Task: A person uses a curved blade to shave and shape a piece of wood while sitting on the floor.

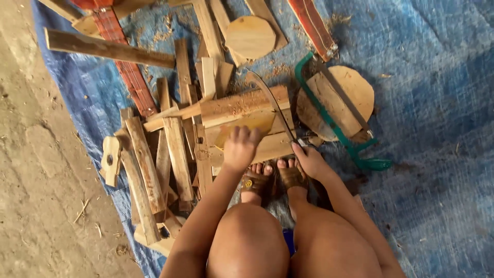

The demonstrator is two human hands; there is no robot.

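- A blue tarp covers the ground beside bare concrete floor;
- on the tarp lie scattered wooden offcuts, a round wooden disc, a green-framed saw, red-patterned strips and sawdust.

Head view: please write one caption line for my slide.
Squatting person's left hand steadies a wooden board; right hand grips a curved blade.

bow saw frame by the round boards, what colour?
Green; the bow saw frame lies across a round wooden board on the blue tarp, seen in the head view.
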